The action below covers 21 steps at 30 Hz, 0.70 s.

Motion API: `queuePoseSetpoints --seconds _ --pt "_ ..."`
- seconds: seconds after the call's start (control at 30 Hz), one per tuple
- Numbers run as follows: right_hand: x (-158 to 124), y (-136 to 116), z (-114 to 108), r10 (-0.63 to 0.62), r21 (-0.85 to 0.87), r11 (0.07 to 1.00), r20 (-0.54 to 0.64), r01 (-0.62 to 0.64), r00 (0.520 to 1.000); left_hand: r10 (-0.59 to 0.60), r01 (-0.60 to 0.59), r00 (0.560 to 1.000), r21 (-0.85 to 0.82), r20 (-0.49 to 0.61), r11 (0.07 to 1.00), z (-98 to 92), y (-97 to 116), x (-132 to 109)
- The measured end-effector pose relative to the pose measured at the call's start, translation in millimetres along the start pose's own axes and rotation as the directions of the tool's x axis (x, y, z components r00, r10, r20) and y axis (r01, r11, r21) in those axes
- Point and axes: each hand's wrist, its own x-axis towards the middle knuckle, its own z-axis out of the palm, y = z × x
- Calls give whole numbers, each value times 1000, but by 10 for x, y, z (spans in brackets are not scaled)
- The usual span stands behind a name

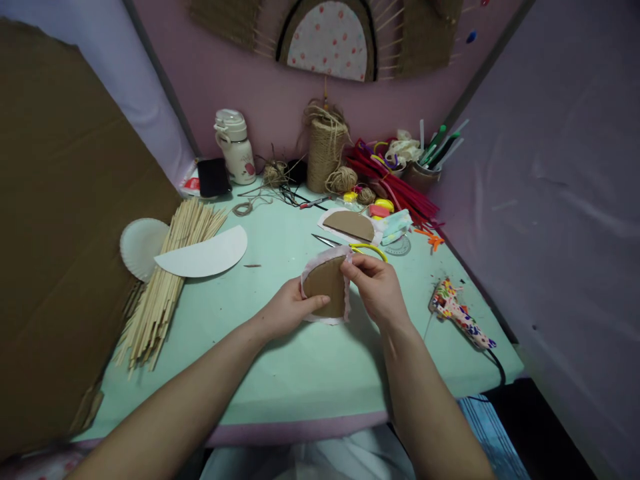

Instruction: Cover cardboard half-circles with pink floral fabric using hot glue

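We've got the cardboard piece (331,285) over the table (295,380), our left hand (286,311) clasping it at eight o'clock, our right hand (379,285) pinching its pale edging (347,308) at two; light and stiff, we'd judge, edging softer, best gripped by the cardboard.

Left hand (286,310) and right hand (376,285) hold a pale-edged cardboard piece (326,283) over a mint-green table (280,380).
The left grips one side; the right pinches the upper right corner. Scissors (369,247) lie just beyond, wooden sticks (163,313) leftward, a patterned glue gun (463,317) rightward.
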Motion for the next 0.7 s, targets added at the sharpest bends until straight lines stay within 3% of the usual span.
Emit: queuePoseSetpoints --seconds 0.37,0.6,0.7 --pt "4 82 -68 8 -26 1000 -55 -9 998 -114 112 990 26 78 993 23 19 -14" --pt "20 42 -112 136 25 990 142 -141 980 -174 182 983 -200 59 963 32 14 -34" --pt "21 50 -97 106 -42 994 20 -105 994 -178 192 981 -231 83 954 41 5 -38"
